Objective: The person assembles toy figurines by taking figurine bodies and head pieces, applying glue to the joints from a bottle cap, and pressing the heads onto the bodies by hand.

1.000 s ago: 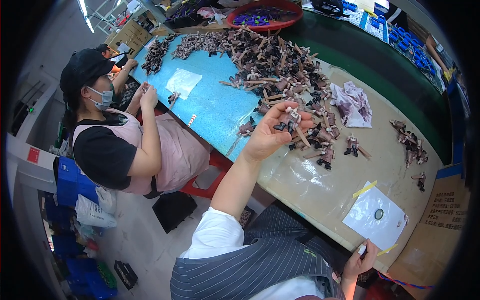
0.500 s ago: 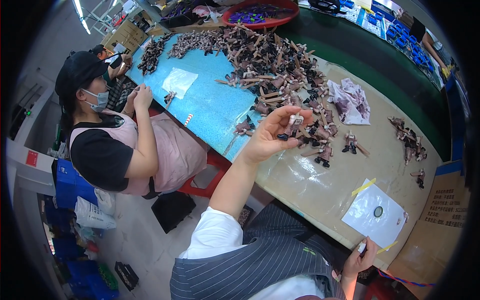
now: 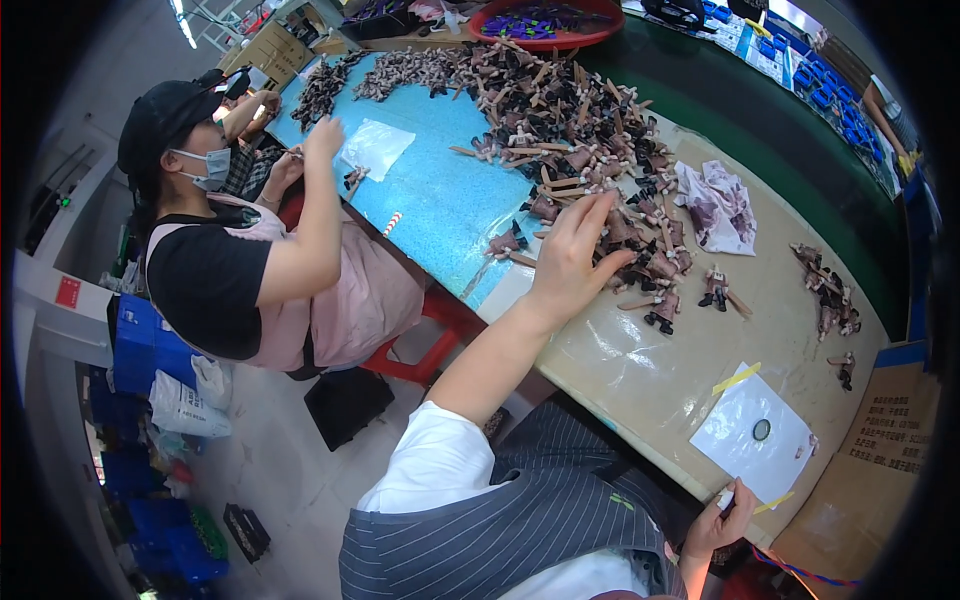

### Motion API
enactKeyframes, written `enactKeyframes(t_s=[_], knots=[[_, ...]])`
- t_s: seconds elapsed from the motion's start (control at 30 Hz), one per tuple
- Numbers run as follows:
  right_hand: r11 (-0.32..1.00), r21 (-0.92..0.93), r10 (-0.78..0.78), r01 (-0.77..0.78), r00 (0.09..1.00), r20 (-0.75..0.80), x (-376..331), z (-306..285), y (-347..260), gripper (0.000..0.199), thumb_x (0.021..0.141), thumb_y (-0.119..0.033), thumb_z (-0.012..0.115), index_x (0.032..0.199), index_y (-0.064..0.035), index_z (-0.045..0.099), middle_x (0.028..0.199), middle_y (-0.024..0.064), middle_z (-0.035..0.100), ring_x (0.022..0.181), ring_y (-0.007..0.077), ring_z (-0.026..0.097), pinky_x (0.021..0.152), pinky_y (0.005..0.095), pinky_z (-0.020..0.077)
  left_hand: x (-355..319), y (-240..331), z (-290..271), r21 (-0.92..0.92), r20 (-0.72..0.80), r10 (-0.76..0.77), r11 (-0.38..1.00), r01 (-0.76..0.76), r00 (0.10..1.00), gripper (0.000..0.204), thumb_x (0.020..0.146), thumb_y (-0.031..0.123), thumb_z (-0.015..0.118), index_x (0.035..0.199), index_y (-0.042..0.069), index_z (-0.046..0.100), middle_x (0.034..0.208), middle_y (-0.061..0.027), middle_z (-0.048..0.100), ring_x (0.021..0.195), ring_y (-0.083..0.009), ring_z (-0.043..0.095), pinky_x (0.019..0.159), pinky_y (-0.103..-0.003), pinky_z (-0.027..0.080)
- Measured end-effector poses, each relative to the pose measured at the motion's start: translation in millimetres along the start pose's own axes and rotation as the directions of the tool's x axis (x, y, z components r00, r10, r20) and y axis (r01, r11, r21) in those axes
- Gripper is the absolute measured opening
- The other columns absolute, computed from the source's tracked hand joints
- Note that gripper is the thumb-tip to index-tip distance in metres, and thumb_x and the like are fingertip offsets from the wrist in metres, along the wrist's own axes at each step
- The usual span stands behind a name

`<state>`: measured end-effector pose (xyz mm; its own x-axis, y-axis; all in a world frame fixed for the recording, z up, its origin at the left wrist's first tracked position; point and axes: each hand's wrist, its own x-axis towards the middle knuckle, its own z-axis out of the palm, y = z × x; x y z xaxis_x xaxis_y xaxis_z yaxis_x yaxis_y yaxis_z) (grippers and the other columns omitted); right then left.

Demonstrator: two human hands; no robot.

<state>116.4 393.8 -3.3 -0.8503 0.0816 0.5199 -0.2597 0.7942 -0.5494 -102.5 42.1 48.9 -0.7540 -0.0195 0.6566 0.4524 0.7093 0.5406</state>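
Observation:
My left hand (image 3: 572, 262) reaches over the near edge of a big pile of small figurines (image 3: 590, 150), each with a brownish-pink body and black boots. Its fingers are stretched and the thumb stands apart; no figurine shows in it, though the palm side is partly hidden. Just right of it lie a loose figurine (image 3: 662, 312) and another figurine (image 3: 714, 290), both with flat wooden sticks. Low at the right, my right hand (image 3: 722, 522) pinches a small white object (image 3: 726, 498) whose kind I cannot make out. Beside that hand is a white sheet (image 3: 735, 440) bearing a small round dark-rimmed dish (image 3: 762, 430).
A stained cloth (image 3: 716, 208) lies right of the pile, with more figurines (image 3: 828, 290) farther right. A cardboard box (image 3: 880, 440) borders the right end. A co-worker (image 3: 235, 250) sits at the left by the blue table surface (image 3: 440, 190). A red basin (image 3: 545, 38) stands behind.
My left hand held up a figurine; now it has turned over the pile and no figurine shows in it. The co-worker's arm has risen. My right hand is much the same.

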Motion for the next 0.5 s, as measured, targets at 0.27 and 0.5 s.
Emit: enactKeyframes(t_s=[0.27, 0.5], knots=[[1.000, 0.012, 0.013, -0.012, 1.000, -0.018, 0.7, 0.6, -0.9, 0.026, 0.082, 0.005, 0.056, 0.108, 0.0090, 0.060, 0.091, 0.0183, 0.059, 0.082, 0.0321, 0.058, 0.075, 0.0376, 0.0484, -1.6, -4.2, 1.6, 0.013, -0.052, 0.024, 1.000, -0.023, 0.998, 0.047, 0.072, 0.015, 0.080, 0.112, -0.002, 0.062, 0.116, -0.0175, 0.060, 0.109, -0.0354, 0.057, 0.092, -0.042, 0.046], [1.000, -0.024, 0.001, -0.002, 0.999, -0.043, 1.6, 1.5, -1.7, 0.024, 0.083, 0.001, 0.058, 0.106, 0.0069, 0.062, 0.090, 0.0186, 0.061, 0.080, 0.0326, 0.060, 0.073, 0.0378, 0.0490, 0.2, 33.9, 11.3, -0.049, 0.444, 0.332, 0.937, -0.347, 0.833, 0.061, 0.075, 0.031, 0.077, 0.125, 0.004, 0.055, 0.137, -0.0182, 0.047, 0.133, -0.0393, 0.038, 0.110, -0.054, 0.029]])
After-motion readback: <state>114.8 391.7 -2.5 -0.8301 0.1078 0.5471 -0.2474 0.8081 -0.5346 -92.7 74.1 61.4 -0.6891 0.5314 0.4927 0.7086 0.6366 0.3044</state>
